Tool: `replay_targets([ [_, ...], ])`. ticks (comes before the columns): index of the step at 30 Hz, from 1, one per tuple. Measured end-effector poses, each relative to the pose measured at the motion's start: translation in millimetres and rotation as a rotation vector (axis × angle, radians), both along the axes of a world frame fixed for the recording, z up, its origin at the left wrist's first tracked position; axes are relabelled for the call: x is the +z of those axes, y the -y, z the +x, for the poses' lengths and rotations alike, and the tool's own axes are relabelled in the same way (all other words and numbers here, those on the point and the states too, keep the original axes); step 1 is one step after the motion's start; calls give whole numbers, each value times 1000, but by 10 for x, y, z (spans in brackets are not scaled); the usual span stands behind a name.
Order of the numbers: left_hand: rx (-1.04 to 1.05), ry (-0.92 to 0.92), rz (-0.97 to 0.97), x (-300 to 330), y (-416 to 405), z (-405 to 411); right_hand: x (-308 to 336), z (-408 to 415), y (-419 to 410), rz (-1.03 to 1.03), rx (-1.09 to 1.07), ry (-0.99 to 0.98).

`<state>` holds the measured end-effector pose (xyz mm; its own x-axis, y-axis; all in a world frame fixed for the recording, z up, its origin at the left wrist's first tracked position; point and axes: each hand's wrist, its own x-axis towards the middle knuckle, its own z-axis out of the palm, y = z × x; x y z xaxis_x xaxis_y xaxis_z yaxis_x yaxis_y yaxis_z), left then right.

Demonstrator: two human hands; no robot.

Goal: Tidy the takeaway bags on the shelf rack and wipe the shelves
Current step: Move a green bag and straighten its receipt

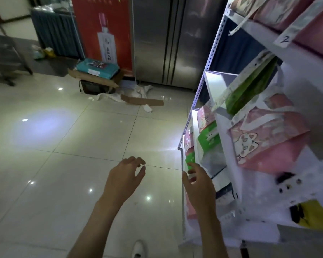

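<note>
Your left hand (124, 175) and right hand (199, 180) hold nothing, fingers loosely spread; the bags (265, 146) look jumbled, so tidying and wiping seem barely begun.

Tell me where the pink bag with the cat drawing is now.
The pink cat bag sits on the shelf rack at the right of the head view, just below the green bag.

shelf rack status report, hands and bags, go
Left hand open, empty, over the tiled floor. Right hand open, reaching toward green takeaway bag on shelf rack. No cloth in view. Nothing blocking.
</note>
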<state>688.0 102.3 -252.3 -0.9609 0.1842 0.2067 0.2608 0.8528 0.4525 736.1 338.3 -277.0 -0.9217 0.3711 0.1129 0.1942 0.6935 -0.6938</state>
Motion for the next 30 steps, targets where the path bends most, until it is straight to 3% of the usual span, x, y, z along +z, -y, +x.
replay_targets([
  [9, -201, 41, -21, 298, -293, -1258, 149, -828, -60, -104, -161, -24],
  [30, -685, 105, 68, 256, -30, -3853, 354, -2729, 941, 74, -536, 97],
])
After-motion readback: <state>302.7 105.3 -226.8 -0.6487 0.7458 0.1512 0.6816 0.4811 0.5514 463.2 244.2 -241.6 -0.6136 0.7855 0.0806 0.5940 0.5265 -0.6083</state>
